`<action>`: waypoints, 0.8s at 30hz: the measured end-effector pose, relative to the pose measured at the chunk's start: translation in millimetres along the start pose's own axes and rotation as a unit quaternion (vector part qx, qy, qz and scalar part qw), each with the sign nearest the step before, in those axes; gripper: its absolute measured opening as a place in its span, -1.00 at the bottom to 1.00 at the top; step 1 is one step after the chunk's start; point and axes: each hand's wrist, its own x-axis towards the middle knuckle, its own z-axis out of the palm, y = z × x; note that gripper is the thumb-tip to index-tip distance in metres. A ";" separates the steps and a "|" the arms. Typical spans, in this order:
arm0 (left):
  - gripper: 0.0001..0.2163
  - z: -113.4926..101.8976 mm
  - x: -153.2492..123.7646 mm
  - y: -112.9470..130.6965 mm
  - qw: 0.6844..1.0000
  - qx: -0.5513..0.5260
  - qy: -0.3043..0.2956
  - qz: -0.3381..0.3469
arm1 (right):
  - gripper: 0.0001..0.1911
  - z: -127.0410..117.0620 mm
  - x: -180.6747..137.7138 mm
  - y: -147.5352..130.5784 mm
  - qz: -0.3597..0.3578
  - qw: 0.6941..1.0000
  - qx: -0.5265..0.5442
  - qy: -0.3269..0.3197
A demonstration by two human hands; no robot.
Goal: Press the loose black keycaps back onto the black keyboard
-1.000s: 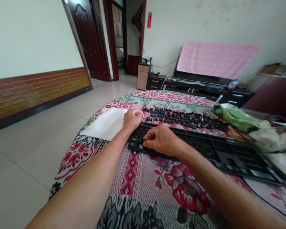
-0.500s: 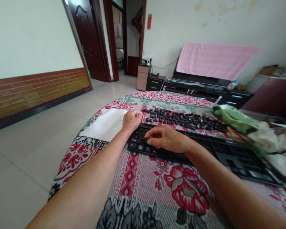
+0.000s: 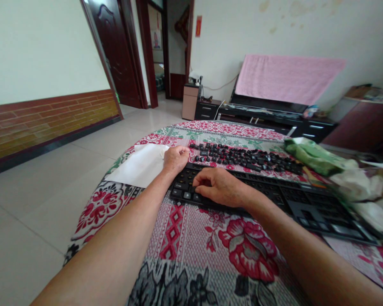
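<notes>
Both forearms reach over the tabletop [image 3: 194,238], where the keyboard [image 3: 295,206] lies aslant. The right hand [image 3: 218,185] arches above its left end, thumb and forefinger tips close together — whether they pinch a key, I cannot tell. The left hand [image 3: 175,158] is curled beside the paper [image 3: 138,165] — its contents hidden. Loose keys [image 3: 252,158] lie beyond.

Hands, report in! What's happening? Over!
Right hand curled over keyboard, left end. Left hand beside white paper. Keyboard missing keys; loose keys behind. Green bundle off right, not blocking.
</notes>
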 end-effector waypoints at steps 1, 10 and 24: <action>-0.79 0.0 0.1 0.1 1.000 0.001 -0.001 0.000 | -0.86 -0.9 0.4 0.0 0.016 1.000 0.017 -0.003; -0.81 1.3 0.9 -1.6 1.000 -0.006 -0.004 -0.004 | -0.85 -3.7 3.5 2.0 0.095 0.988 0.122 -0.002; -0.79 4.4 3.1 -5.8 1.000 0.002 0.000 0.010 | -0.72 2.9 9.1 0.6 0.047 0.999 -0.003 -0.016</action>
